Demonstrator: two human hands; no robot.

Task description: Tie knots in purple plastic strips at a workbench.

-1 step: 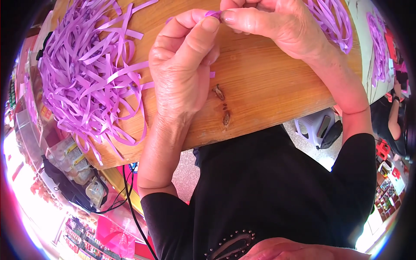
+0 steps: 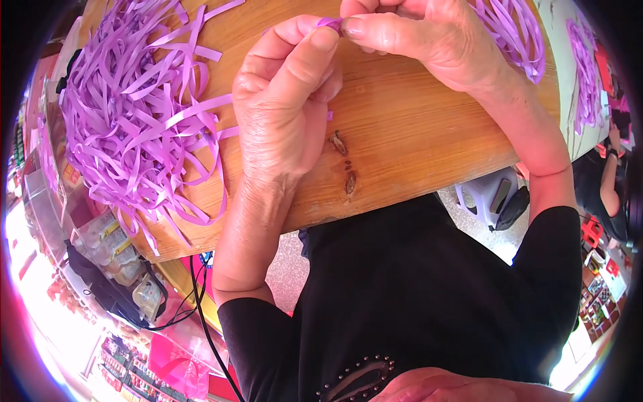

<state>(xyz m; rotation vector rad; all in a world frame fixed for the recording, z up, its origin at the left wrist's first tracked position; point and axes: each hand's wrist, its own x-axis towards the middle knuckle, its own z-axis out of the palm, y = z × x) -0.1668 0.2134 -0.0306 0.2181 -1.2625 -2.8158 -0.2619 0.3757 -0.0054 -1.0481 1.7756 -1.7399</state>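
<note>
Between my two hands, above the far part of the wooden table (image 2: 415, 127), a purple ribbon (image 2: 328, 23) is pinched. My left hand (image 2: 284, 90) grips it between thumb and index finger, the other fingers curled. Right against it, my right hand (image 2: 425, 40) pinches the same ribbon with thumb and fingertips; the far fingers run out of the picture's top edge. Most of this ribbon is hidden by the fingers. To the left of my left hand lies a big tangled heap of purple ribbons (image 2: 127, 114), some strands reaching toward my wrist.
Past my right forearm is a looser bunch of purple ribbons (image 2: 519, 40), and another bunch (image 2: 584, 74) lies on a pale surface. A white plastic stool (image 2: 479, 201) stands below the table's edge. Clear bags (image 2: 110, 248) and black cables (image 2: 201, 301) are at the lower left.
My left hand has shifted very slightly to the right. The ribbon stays pinched between both hands, and my right hand looks still.
</note>
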